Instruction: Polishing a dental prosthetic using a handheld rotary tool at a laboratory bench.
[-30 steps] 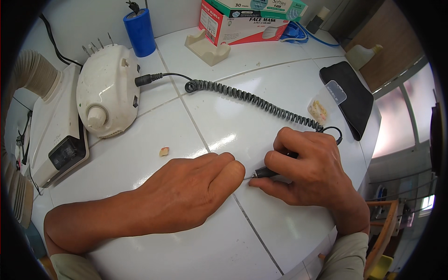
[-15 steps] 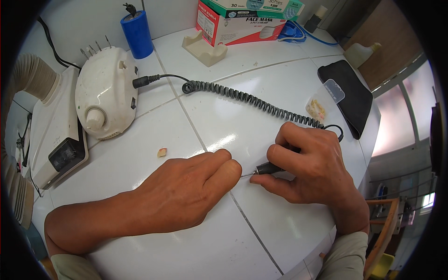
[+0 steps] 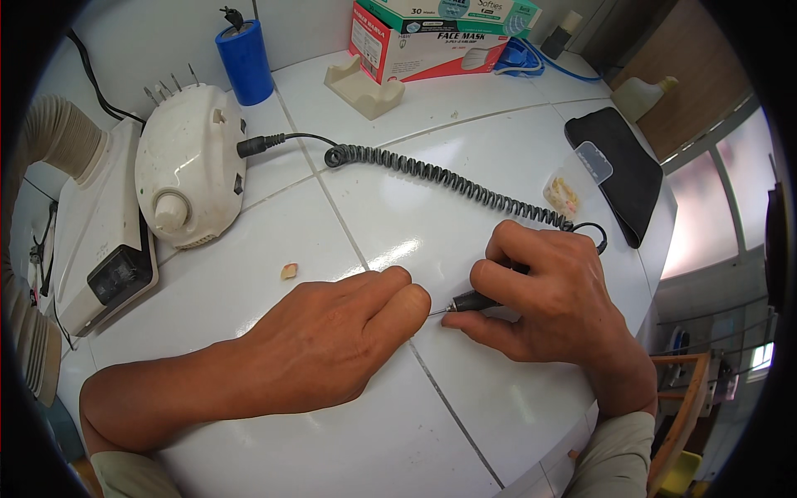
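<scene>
My right hand [image 3: 552, 295] grips a dark rotary handpiece [image 3: 473, 302] like a pen, its thin bit pointing left toward my left hand [image 3: 344, 332]. My left hand lies knuckles up on the white tabletop [image 3: 390, 207], fingers curled under; whatever it pinches is hidden beneath the fingers. The bit's tip meets my left fingertips. A coiled grey cord [image 3: 440, 176] runs from the handpiece to a white rounded motor unit [image 3: 189, 166] at the left.
A small tan piece [image 3: 289, 270] lies loose left of my hands. A clear box of small tan pieces [image 3: 573, 184] and a black pouch [image 3: 623, 170] sit at right. Blue cylinder [image 3: 245, 60], cardboard boxes [image 3: 432, 37], a beige stand [image 3: 364, 87] and a white machine [image 3: 95, 241] ring the back and left.
Both hands stay together on the tabletop; the right hand and handpiece have shifted slightly, keeping the bit at the left fingertips.
</scene>
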Motion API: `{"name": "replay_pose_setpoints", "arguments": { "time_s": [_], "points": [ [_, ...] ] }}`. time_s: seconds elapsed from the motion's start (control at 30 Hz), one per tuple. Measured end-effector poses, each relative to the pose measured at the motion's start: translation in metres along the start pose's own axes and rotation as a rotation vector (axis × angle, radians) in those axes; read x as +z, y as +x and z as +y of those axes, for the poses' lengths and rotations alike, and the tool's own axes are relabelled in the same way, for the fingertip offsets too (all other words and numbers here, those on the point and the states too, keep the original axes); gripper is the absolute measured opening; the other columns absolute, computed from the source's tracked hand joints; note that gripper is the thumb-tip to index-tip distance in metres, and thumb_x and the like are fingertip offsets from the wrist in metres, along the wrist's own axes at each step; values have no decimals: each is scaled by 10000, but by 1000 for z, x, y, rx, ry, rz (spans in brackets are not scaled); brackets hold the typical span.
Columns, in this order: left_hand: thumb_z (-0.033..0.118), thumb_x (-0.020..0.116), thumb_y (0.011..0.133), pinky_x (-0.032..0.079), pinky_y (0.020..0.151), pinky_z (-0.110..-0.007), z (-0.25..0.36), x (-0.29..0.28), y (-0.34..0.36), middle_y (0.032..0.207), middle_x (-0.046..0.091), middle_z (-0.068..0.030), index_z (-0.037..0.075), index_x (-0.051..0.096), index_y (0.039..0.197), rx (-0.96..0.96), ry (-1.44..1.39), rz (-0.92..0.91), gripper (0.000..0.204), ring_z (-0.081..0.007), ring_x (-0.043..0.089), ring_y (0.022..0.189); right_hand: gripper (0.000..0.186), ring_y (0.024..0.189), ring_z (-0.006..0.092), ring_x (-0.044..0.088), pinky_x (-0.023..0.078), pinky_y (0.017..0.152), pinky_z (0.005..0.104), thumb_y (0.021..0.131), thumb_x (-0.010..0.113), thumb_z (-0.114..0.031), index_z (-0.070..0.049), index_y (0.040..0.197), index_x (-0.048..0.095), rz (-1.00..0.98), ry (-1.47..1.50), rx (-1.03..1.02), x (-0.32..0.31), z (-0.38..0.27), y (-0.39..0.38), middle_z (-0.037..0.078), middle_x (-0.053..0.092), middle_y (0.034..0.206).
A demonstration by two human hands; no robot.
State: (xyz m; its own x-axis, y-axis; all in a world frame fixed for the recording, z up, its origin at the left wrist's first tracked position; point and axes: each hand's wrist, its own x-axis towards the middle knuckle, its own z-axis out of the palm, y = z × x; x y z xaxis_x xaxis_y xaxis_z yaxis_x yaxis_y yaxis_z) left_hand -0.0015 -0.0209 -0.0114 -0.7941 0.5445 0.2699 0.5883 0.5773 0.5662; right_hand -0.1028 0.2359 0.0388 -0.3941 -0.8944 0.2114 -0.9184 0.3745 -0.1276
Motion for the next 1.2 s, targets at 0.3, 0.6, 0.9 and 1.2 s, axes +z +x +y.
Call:
{"name": "replay_pose_setpoints", "arguments": {
  "time_s": [0.3, 0.6, 0.9, 1.2],
  "points": [
    [-60, 733, 950, 528, 630, -445, -1, 1, 0, 954, 551, -164, -22, 522, 1037, 13, 21, 20, 232, -347, 617, 788, 353, 634, 208, 634, 466, 545, 379, 865, 947, -409, -152, 919, 710, -16, 23, 3, 0, 0, 0, 21, 556, 865],
    [-42, 731, 964, 529, 628, -446, -2, 2, -1, 944, 552, -163, -21, 527, 1038, 5, 24, 22, 218, -349, 619, 773, 349, 631, 205, 633, 466, 540, 373, 894, 924, -425, -156, 931, 706, -14, 32, 5, 4, -1, 0, 22, 553, 861],
    [-34, 720, 968, 526, 623, -453, -1, 2, 0, 951, 559, -159, -17, 525, 1037, 2, 26, 9, 207, -350, 625, 778, 330, 636, 203, 642, 470, 538, 374, 904, 920, -407, -155, 933, 708, -30, 44, 13, 3, -2, 0, 22, 553, 860],
    [-37, 712, 966, 524, 627, -454, 0, 1, 0, 945, 554, -157, -19, 524, 1034, -2, 22, 5, 200, -349, 618, 773, 329, 632, 205, 640, 475, 540, 371, 909, 916, -414, -154, 938, 715, -10, 47, 3, 5, -2, 0, 22, 554, 863]
  ]
}}
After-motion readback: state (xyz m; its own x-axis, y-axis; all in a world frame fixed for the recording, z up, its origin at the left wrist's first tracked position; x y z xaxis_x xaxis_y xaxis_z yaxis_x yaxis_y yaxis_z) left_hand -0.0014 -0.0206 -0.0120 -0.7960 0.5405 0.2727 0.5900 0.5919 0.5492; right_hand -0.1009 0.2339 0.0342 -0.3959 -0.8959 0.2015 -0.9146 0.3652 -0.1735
